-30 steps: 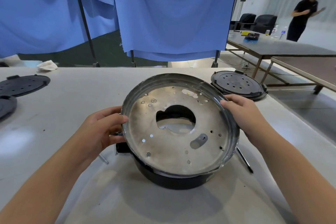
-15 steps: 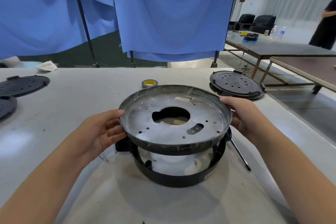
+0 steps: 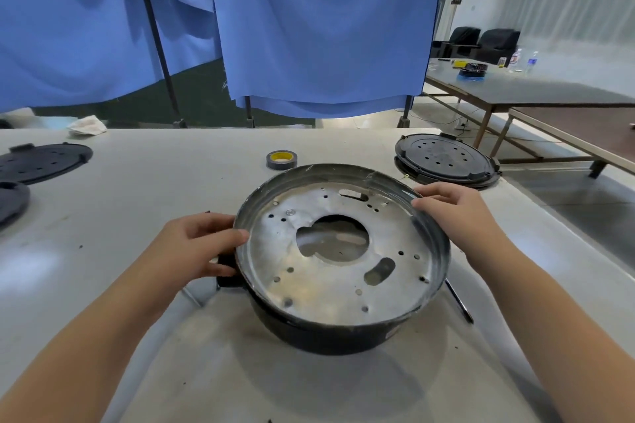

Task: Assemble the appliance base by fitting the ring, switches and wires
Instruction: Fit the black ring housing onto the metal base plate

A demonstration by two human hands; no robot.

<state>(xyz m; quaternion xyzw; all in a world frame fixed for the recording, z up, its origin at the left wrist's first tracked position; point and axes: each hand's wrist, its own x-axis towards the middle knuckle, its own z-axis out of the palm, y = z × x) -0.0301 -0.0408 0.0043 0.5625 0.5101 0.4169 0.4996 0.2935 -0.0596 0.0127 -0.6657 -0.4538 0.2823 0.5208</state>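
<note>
While both hands steady it, the metal pan [image 3: 343, 251] sits tilted on the black ring [image 3: 326, 336], its near edge low against the ring and its far edge raised toward the blue curtain [image 3: 309, 27].

Item, left hand [image 3: 196, 247]: fingers curled over the pan's left rim, thumb on the inner lip; grasping the pan.

Item, right hand [image 3: 457, 213]: fingertips hooked over the far-right rim; likewise grasping the pan.

Item, black ring: stands on the white table [image 3: 137, 199] beneath the pan, a dark tab projecting at its left under the left hand.

Item, accessories: tape roll [image 3: 281, 160] with yellow core just beyond the pan; black perforated cover [image 3: 445, 160] at far right; a thin dark tool [image 3: 458, 302] lying beside the ring on the right, partly hidden.

Handling note, offered as judgement: the step appears to be seating the pan squarely in the ring. Best done by levelling the far edge down evenly with both hands, turning the pan until its cut-outs align with the ring's tab, then pressing around the rim rather than at one point, lest it cock and jam. Fingers should clear the gap before it closes.
</note>
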